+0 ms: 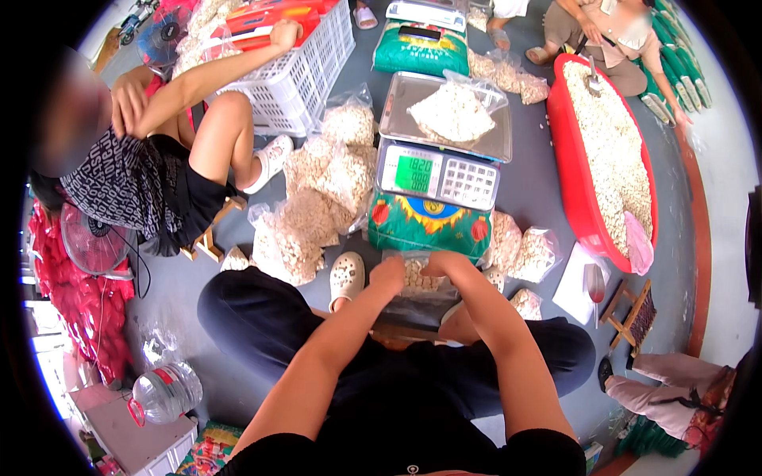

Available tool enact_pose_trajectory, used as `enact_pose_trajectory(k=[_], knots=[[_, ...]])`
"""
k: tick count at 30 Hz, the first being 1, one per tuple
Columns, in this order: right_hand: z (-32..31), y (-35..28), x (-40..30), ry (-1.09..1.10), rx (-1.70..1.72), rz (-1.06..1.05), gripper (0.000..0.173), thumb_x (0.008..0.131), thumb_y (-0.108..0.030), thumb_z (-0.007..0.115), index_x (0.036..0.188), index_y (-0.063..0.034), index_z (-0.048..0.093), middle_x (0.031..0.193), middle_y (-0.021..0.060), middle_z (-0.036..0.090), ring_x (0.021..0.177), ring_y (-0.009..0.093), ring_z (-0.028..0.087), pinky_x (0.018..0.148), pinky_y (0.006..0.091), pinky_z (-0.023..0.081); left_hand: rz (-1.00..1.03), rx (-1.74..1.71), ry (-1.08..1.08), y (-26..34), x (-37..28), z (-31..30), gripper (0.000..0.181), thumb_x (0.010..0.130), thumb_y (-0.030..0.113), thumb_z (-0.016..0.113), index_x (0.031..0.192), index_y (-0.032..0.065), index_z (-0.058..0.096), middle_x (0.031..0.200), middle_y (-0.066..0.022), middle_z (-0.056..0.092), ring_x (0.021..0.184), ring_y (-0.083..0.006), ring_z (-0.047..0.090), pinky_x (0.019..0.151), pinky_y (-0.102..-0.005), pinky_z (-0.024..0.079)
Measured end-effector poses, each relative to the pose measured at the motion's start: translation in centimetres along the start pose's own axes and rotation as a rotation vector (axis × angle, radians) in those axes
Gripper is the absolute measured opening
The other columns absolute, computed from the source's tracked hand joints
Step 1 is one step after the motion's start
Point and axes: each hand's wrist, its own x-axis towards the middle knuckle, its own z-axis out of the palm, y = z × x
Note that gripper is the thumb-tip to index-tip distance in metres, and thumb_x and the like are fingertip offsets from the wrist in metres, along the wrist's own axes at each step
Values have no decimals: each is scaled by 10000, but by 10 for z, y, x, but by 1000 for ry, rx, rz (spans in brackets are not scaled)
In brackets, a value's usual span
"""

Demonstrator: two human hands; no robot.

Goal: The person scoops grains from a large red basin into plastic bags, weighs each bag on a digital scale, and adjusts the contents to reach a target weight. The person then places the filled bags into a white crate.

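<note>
Between my feet lies a clear plastic bag of pale, nut-like pieces (419,276). My left hand (388,275) is at the bag's left side and my right hand (443,263) at its upper right; finger detail is too small to tell a grip. Just beyond stands a digital scale (437,175) on a green printed sack (428,225), its display lit. Another filled clear bag (455,113) rests on the scale's steel pan (399,119). Many similar bags (315,208) are heaped on the floor to the left of the scale.
A long red tub (559,154) of the pale pieces, with a metal scoop (593,83), stands right. More filled bags (536,253) lie nearer. A seated person (119,178) is at left beside a white crate (297,83); another person (613,47) sits beyond the tub.
</note>
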Motion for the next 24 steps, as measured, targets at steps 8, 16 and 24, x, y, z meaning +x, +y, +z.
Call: enact_pose_trajectory(k=[8,16,24], knots=[[-210,-23,-113,1254,208,-349,173,860,-170,542,918,-76,676,837,145,670,769,318,648,720,387,518,81,-36,-92,56,1,-15,214,822,63,504,1000,-10,597,1122,-249,521,949,-399,607,774,-486,511],[-337,-20,-28,872,-267,129,275,854,-119,476,1010,-76,698,1093,165,654,1054,316,620,817,427,524,163,-14,-173,62,9,-9,257,888,115,420,1074,7,561,1114,-189,526,1012,-377,585,800,-475,498],[-327,52,114,1156,-507,82,308,881,-297,519,1082,-84,613,1072,174,649,986,301,639,851,457,486,194,-83,-232,63,12,-12,232,845,72,469,1048,10,565,1119,-197,522,985,-383,590,792,-476,494]])
